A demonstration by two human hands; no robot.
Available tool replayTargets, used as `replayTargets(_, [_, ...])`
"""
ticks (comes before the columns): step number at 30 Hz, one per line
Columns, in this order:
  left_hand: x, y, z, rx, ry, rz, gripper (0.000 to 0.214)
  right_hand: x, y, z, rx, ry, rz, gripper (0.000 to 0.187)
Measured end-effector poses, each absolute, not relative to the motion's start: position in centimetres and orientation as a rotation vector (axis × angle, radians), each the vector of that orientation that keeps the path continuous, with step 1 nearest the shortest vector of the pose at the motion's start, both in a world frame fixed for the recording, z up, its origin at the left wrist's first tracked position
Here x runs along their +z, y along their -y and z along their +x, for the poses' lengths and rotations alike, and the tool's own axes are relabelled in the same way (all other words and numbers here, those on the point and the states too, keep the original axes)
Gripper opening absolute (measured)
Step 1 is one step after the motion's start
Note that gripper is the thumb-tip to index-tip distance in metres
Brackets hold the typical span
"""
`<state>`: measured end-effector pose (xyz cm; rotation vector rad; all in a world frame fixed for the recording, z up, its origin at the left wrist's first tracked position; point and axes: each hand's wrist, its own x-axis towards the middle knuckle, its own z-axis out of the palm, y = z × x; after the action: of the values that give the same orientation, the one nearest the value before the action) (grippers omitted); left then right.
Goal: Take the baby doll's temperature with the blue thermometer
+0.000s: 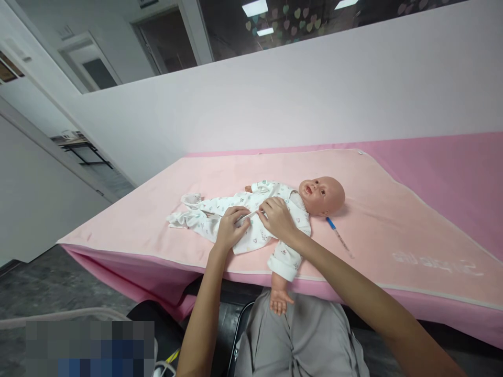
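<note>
A baby doll [323, 195] lies on its back, its head to the right, dressed in a white printed baby suit [257, 235]. My left hand [232, 226] bends its fingers around the suit's front near the waist and pinches the cloth. Close beside it, my right hand [277, 215] rests on the doll's chest, with thumb and fingertips pinched on the same cloth. A narrow white edge or strip of the suit [250, 214] stretches between both hands. The doll's near arm [280, 285] hangs over the table's front edge. Its far hand shows beyond the suit.
A thin stick with a blue end [338, 235] lies beside the doll's head. Under everything is a pale pink mat [393, 209] over a darker pink cloth [444, 183]. A white wall [294, 104] rises behind the table. My lap [302, 335] is below the front edge.
</note>
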<state>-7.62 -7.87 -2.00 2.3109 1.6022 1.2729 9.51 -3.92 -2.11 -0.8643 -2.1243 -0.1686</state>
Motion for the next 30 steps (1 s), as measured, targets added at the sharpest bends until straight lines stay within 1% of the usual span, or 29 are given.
replayTargets(7, [-2.00, 7.84, -7.88, 1.318, -1.543, 2.252, 0.017, -2.17, 3.81, 9.55, -0.162, 2.107, -0.860, 0.012])
replayTargets(14, [-2.08, 7.89, -7.78, 1.322, -1.561, 2.256, 0.019, -2.26, 3.69, 9.58, -0.103, 2.079, -0.848, 0.014])
replayTargets(20, [-2.11, 7.77, -7.77, 1.257, -1.579, 2.290, 0.021, -2.29, 3.69, 9.59, -0.092, 2.086, -0.851, 0.014])
replayTargets(30, [-1.87, 8.03, -7.85, 1.257, -1.562, 2.282, 0.022, -2.22, 3.72, 9.69, -0.086, 2.099, -0.852, 0.016])
